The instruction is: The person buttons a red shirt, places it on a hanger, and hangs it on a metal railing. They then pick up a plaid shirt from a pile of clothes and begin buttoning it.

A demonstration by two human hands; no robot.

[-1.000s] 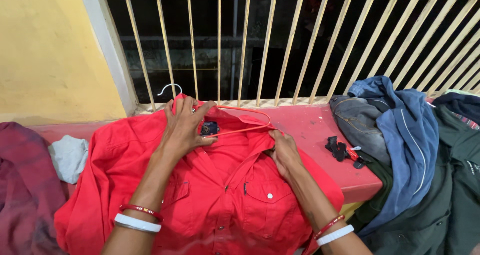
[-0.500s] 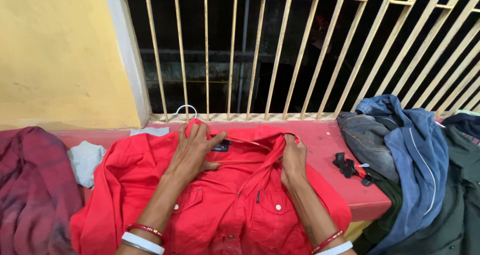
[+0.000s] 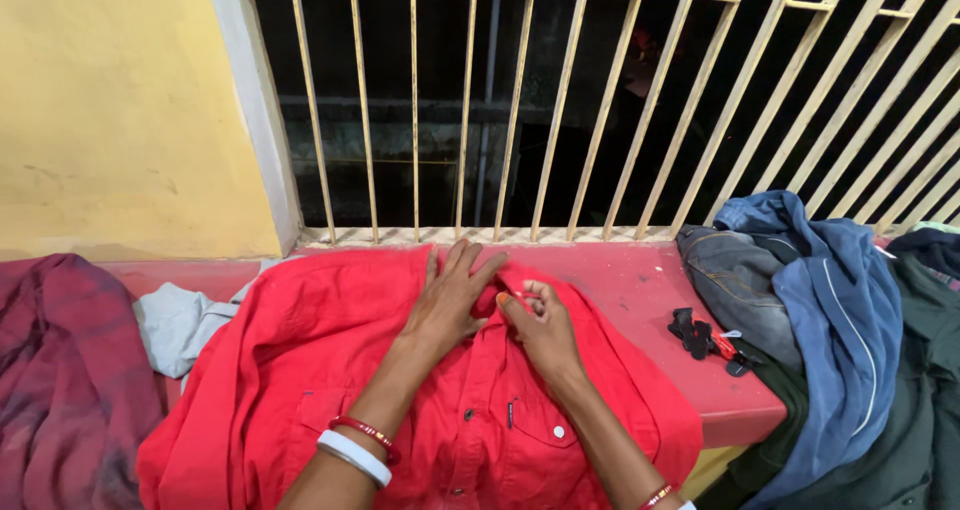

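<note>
- Red shirt [image 3: 330,370] lies front-up on the red ledge [image 3: 650,290], collar end toward the window bars [image 3: 520,100], hem toward the person; long axis runs near to far, slightly tilted.
- Left hand [image 3: 450,305] rests flat on the shirt just left of the collar, fingers spread wide and pointing at the bars, palm down, gripping nothing.
- Right hand [image 3: 540,325] sits just right of it, touching or almost touching; fingers curled narrow, pinching a bit of red fabric at the neck opening. Cannot tell whether anything besides cloth is in the pinch.
- Collar area lies right under and between both hands; right hand is the nearer one to the placket, left hand covers the left shoulder side.
- Button placket [image 3: 470,420] runs from the hands back toward the person, between the two forearms.
- No hanger visible in this view.
- Pale grey cloth [image 3: 175,320] lies left of the shirt, its edge tucked under it; maroon cloth [image 3: 60,370] further left.
- Heap of blue and dark clothes [image 3: 820,310] on the right, well apart from the hands; small black and red clips [image 3: 705,335] lie on the ledge between shirt and heap.
</note>
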